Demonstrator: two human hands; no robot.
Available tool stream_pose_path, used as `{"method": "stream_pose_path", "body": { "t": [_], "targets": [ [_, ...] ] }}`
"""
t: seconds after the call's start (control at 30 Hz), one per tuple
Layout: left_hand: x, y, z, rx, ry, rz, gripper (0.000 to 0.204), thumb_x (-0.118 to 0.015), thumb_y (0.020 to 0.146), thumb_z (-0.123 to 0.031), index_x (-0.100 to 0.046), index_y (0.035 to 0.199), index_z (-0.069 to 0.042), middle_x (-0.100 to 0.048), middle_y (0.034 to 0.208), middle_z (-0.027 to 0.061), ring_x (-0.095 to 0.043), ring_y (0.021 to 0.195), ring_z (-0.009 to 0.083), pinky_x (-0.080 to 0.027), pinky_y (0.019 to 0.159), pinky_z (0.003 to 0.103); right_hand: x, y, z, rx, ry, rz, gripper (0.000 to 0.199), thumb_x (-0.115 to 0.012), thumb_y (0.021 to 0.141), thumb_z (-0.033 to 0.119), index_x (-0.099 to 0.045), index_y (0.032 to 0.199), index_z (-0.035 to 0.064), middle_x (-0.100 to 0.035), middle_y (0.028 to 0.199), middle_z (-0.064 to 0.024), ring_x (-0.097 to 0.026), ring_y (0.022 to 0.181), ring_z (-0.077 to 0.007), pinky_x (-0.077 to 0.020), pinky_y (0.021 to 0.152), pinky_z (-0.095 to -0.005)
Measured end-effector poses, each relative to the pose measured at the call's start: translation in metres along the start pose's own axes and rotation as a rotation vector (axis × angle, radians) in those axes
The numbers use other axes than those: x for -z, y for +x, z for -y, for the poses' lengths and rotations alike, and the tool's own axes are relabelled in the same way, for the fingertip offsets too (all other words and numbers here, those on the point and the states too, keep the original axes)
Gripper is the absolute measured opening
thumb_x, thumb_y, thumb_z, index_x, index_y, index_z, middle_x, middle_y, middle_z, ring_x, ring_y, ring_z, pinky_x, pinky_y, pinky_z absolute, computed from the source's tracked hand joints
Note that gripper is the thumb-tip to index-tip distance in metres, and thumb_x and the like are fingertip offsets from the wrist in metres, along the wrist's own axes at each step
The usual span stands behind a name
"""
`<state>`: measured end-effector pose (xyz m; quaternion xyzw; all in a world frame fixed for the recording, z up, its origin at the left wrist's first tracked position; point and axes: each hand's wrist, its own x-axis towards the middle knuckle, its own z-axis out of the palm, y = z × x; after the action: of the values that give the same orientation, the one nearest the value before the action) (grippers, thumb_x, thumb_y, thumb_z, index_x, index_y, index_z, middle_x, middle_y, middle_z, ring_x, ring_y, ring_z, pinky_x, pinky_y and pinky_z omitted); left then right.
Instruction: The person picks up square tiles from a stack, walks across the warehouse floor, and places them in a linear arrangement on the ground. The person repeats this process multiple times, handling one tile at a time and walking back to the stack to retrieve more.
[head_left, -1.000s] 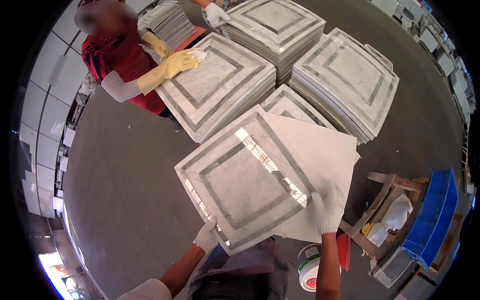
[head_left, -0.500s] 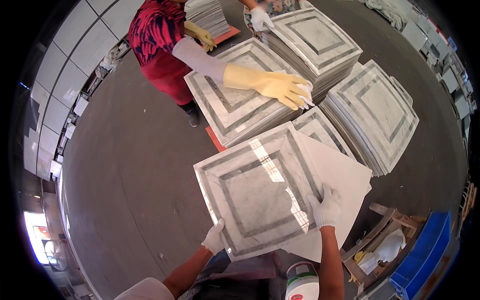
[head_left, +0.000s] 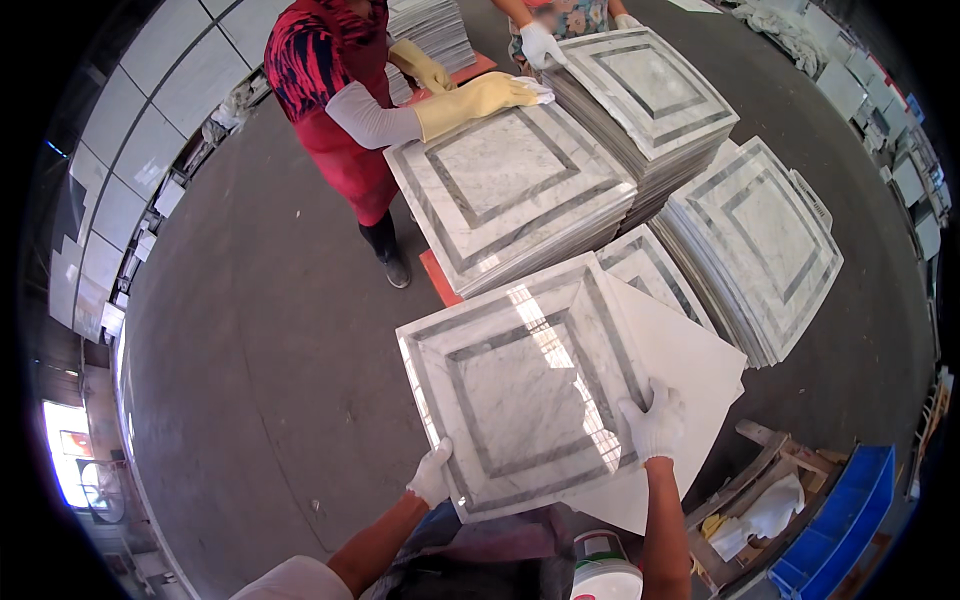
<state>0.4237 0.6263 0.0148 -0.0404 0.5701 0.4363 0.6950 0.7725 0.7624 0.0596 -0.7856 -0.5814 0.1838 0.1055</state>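
A polished marble tile (head_left: 515, 400) with grey square bands lies tilted in front of me, bright reflections across it. My left hand (head_left: 431, 473), in a white glove, grips its near left edge. On the opposite edge is my white-gloved right hand (head_left: 656, 420), its thumb on the tile and its fingers along the side. A plain white sheet (head_left: 690, 350) juts out at the right from beneath the tile. Behind it, partly covered, is another banded tile (head_left: 645, 265) on a low stack. What supports the held tile is hidden.
Three tall tile stacks (head_left: 520, 165), (head_left: 650, 85), (head_left: 765, 230) stand beyond. A co-worker's yellow glove (head_left: 475, 105) wipes with a white cloth; another person's white glove (head_left: 541, 46) touches the far stack. A lidded bucket (head_left: 606, 580), wooden frame (head_left: 745, 480) and blue bin (head_left: 845, 525) are near right.
The co-worker's yellow-gloved hand and cloth have moved from the near right corner to the far edge of their tile. My hands keep their hold; the view has shifted slightly.
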Motion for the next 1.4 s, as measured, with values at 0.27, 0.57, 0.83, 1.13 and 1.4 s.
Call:
{"method": "stream_pose_path", "body": {
  "t": [0.27,0.57,0.83,1.13,1.4],
  "targets": [
    [0.001,0.007,0.005,-0.023,-0.015,0.019,0.044,-0.045,0.099,-0.036,-0.049,0.127,-0.002,-0.060,0.115,0.0108,-0.061,0.103,0.0246,-0.050,0.089,0.041,0.001,0.009,0.001,-0.022,-0.021,0.044,0.067,-0.074,0.071,0.047,-0.054,0.121,0.0058,-0.056,0.115,-0.0166,-0.053,0.106,-0.0363,-0.0444,0.090,-0.0440],
    [0.002,0.011,0.003,0.032,-0.012,0.089,0.045,-0.040,0.101,-0.039,-0.046,0.131,-0.006,-0.059,0.117,0.0103,-0.060,0.103,0.0261,-0.051,0.087,0.044,0.006,0.028,0.004,-0.149,0.046,0.191,0.076,-0.075,0.067,0.054,-0.053,0.120,0.0042,-0.056,0.113,-0.0177,-0.052,0.106,-0.0345,-0.0426,0.091,-0.0419],
    [-0.027,-0.004,-0.014,0.204,-0.209,0.018,0.048,-0.043,0.100,-0.042,-0.044,0.133,-0.007,-0.053,0.128,0.0163,-0.052,0.119,0.0333,-0.041,0.102,0.052,0.006,0.033,0.000,-0.113,0.034,0.168,0.074,-0.073,0.069,0.052,-0.055,0.120,0.0023,-0.059,0.111,-0.0190,-0.054,0.107,-0.0353,-0.0432,0.092,-0.0414],
    [-0.049,-0.028,-0.036,0.202,-0.114,-0.026,0.052,-0.044,0.099,-0.043,-0.041,0.137,-0.007,-0.050,0.134,0.0128,-0.047,0.124,0.0309,-0.037,0.106,0.048,0.016,0.065,-0.026,-0.149,0.367,0.533,0.072,-0.072,0.074,0.046,-0.054,0.124,-0.0018,-0.057,0.122,-0.0205,-0.054,0.114,-0.0291,-0.0432,0.095,-0.0378],
    [-0.061,-0.039,-0.055,0.218,-0.061,-0.028,0.054,-0.044,0.099,-0.044,-0.041,0.137,-0.006,-0.049,0.135,0.0147,-0.047,0.123,0.0329,-0.037,0.105,0.051,-0.004,0.110,-0.029,-0.027,0.933,0.730,0.058,-0.063,0.088,0.036,-0.052,0.129,-0.0031,-0.057,0.126,-0.0142,-0.052,0.116,-0.0198,-0.0377,0.100,-0.0310]
  ]
}}
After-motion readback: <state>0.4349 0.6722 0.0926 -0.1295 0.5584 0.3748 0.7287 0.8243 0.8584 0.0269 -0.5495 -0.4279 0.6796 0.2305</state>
